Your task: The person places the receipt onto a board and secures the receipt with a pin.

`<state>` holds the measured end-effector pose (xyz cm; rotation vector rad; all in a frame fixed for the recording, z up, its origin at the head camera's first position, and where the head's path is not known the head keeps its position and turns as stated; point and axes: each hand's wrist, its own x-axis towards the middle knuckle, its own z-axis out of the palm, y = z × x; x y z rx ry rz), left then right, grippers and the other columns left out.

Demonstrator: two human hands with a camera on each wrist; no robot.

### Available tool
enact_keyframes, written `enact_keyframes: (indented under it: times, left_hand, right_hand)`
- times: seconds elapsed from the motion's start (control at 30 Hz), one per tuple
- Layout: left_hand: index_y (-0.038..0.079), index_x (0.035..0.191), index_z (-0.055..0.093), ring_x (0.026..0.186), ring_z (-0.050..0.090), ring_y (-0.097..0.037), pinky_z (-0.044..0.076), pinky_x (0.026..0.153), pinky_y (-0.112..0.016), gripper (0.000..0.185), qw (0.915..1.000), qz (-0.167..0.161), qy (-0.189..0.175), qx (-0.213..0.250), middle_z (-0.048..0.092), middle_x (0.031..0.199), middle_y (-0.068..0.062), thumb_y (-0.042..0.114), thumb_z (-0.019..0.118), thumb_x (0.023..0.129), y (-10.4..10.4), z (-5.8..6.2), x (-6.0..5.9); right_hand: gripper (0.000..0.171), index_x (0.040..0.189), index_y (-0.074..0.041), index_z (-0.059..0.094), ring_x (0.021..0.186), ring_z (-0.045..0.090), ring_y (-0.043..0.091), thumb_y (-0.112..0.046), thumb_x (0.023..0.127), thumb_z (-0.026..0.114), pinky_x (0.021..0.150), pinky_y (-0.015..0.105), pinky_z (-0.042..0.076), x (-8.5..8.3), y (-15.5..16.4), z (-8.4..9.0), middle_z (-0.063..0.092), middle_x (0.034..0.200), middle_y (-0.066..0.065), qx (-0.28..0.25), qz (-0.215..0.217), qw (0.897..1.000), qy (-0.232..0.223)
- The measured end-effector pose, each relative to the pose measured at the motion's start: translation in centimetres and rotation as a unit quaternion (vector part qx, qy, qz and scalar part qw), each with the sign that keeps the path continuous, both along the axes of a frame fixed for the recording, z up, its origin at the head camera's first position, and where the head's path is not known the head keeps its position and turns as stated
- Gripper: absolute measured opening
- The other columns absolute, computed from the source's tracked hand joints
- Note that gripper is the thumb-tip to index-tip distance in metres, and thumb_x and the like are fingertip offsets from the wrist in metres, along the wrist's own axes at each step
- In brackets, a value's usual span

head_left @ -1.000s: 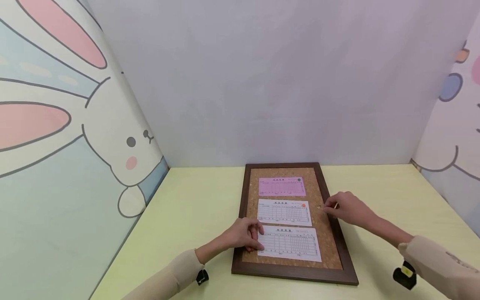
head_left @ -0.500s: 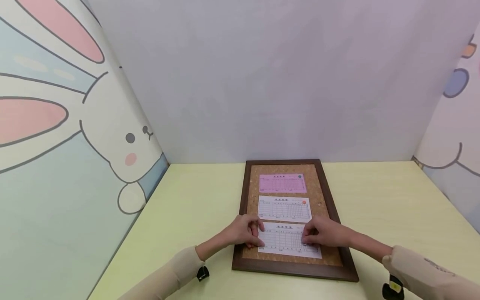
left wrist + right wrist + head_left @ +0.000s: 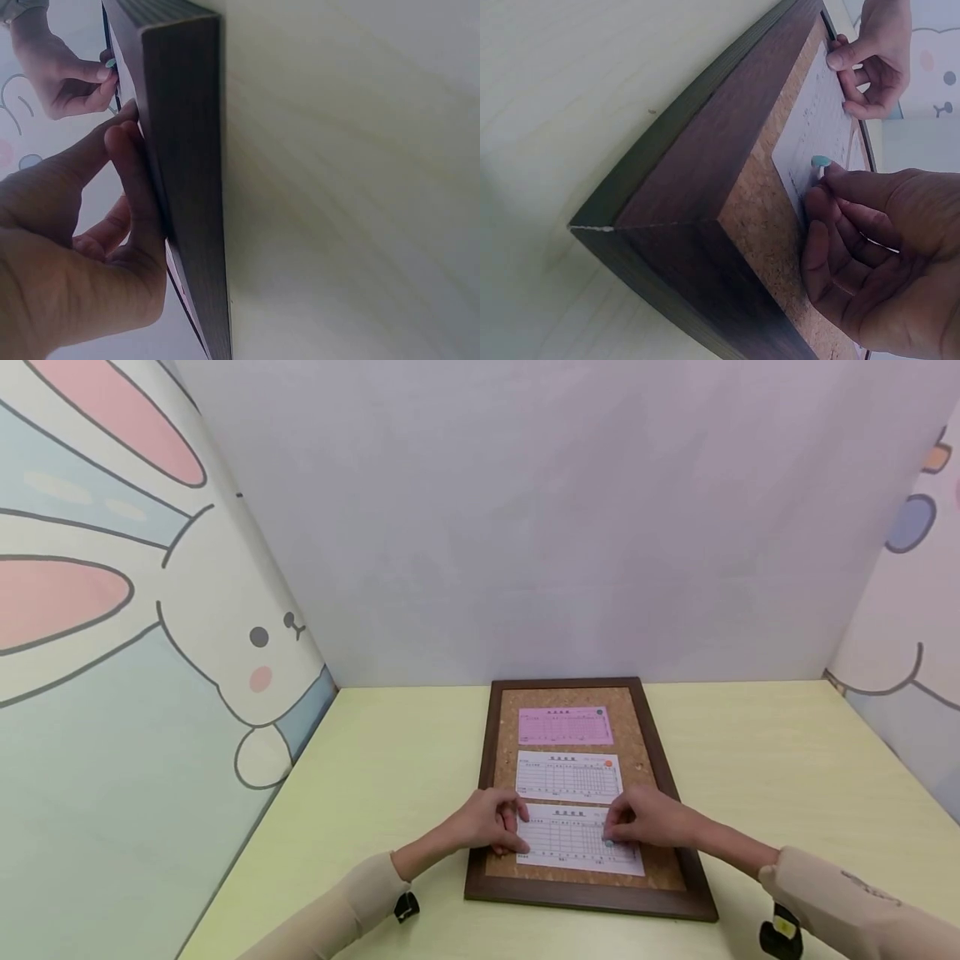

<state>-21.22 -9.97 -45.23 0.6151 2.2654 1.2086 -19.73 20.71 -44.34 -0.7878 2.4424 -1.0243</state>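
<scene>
One cork board (image 3: 651,781) flat on the table (image 3: 375,793), three slips pinned, one pink (image 3: 565,726), two white, left hand (image 3: 487,822) pressed the nearest white slip (image 3: 573,847), right hand (image 3: 651,821) pinched one teal pushpin (image 3: 821,162) against it.

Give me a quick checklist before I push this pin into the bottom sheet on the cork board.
1. Left hand holds the bottom sheet at its left edge: ok.
2. Right hand pinches the teal pin: ok.
3. Pin over the sheet's right part: ok.
4. Sheet lies square below the middle sheet: ok.
5. Cork board flat on the table: ok.
6. Pin tip already in the cork: cannot tell.
</scene>
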Motion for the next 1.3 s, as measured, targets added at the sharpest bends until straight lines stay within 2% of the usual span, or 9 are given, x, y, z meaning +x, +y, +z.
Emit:
enact_keyframes:
  times: [0.2,0.33,0.47,0.6,0.73,0.83,0.93,1.03,1.3]
  left_hand:
    - [0.000,0.099,0.067,0.048,0.058,-0.009,0.050,0.047,-0.020,0.030,1.0000,0.003,0.001,0.001,0.062,0.066,-0.001,0.001,0.087,0.077,0.0,0.0,0.1]
    - [0.000,0.099,0.067,0.048,0.058,-0.009,0.051,0.047,-0.020,0.030,1.0000,0.004,0.004,0.000,0.062,0.065,0.000,0.000,0.087,0.076,-0.1,0.0,0.1]
    - [0.000,0.098,0.067,0.048,0.058,-0.009,0.051,0.047,-0.020,0.030,1.0000,0.002,0.007,-0.001,0.062,0.065,0.000,0.000,0.087,0.076,-0.2,-0.1,0.0]
    - [0.000,0.098,0.067,0.048,0.058,-0.009,0.051,0.047,-0.020,0.030,1.0000,0.002,0.006,0.002,0.062,0.065,0.000,0.000,0.087,0.076,-0.2,-0.2,0.0]
    - [0.000,0.098,0.067,0.048,0.059,-0.009,0.050,0.047,-0.020,0.029,1.0000,-0.001,0.005,0.002,0.062,0.066,0.000,0.001,0.087,0.077,-0.2,-0.2,0.0]
    - [0.001,0.098,0.067,0.048,0.059,-0.009,0.051,0.047,-0.020,0.030,1.0000,0.000,0.007,0.001,0.062,0.066,0.000,0.001,0.088,0.076,-0.2,-0.3,-0.1]
    - [0.002,0.098,0.067,0.048,0.059,-0.009,0.051,0.047,-0.020,0.030,1.0000,0.002,0.010,0.000,0.062,0.065,0.000,0.002,0.088,0.076,-0.2,-0.4,-0.2]
    - [0.002,0.097,0.067,0.048,0.059,-0.009,0.051,0.047,-0.021,0.030,1.0000,0.002,0.008,0.002,0.062,0.065,0.000,0.001,0.088,0.076,-0.3,-0.4,-0.2]
    - [0.001,0.097,0.067,0.047,0.058,-0.009,0.050,0.047,-0.020,0.030,1.0000,-0.001,0.007,0.006,0.062,0.065,0.000,0.000,0.088,0.075,-0.2,-0.4,-0.2]
  right_hand:
    - [0.009,0.093,-0.006,0.078,0.068,0.053,-0.003,-0.012,0.095,0.071,0.060,0.018,0.048,0.1,0.6,0.3,0.070,0.080,-0.006,-0.009,0.020,0.999,0.024]
    - [0.010,0.097,-0.005,0.077,0.071,0.054,-0.004,-0.014,0.092,0.075,0.064,0.019,0.050,0.5,0.6,0.2,0.073,0.084,-0.007,-0.021,0.033,0.999,0.030]
    - [0.010,0.093,-0.010,0.076,0.068,0.051,-0.004,-0.019,0.089,0.080,0.061,0.018,0.047,0.9,-0.1,0.0,0.067,0.077,-0.011,-0.006,0.009,0.999,0.048]
    - [0.005,0.087,-0.015,0.076,0.068,0.050,-0.004,-0.019,0.089,0.080,0.061,0.019,0.046,1.1,-0.4,0.2,0.068,0.078,-0.013,0.029,-0.011,0.997,0.067]
    - [0.005,0.086,-0.014,0.078,0.069,0.052,-0.004,-0.016,0.090,0.078,0.062,0.018,0.048,0.6,0.3,1.1,0.072,0.080,-0.011,0.045,-0.016,0.994,0.093]
    - [0.005,0.087,-0.010,0.078,0.067,0.050,-0.002,-0.013,0.090,0.077,0.058,0.018,0.045,-0.2,1.3,2.0,0.070,0.077,-0.009,0.050,-0.039,0.992,0.112]
    - [0.006,0.086,-0.008,0.076,0.064,0.047,0.000,-0.009,0.091,0.075,0.055,0.019,0.042,-1.0,2.3,2.5,0.063,0.071,-0.007,0.045,-0.066,0.991,0.103]
    - [0.007,0.085,-0.008,0.073,0.062,0.049,0.002,-0.007,0.093,0.073,0.054,0.020,0.044,-1.4,3.0,2.5,0.058,0.068,-0.005,0.032,-0.073,0.994,0.074]
    - [0.008,0.086,-0.011,0.072,0.066,0.048,-0.001,-0.011,0.093,0.072,0.056,0.019,0.044,-1.4,3.0,1.2,0.059,0.075,-0.008,0.028,-0.027,0.998,0.058]
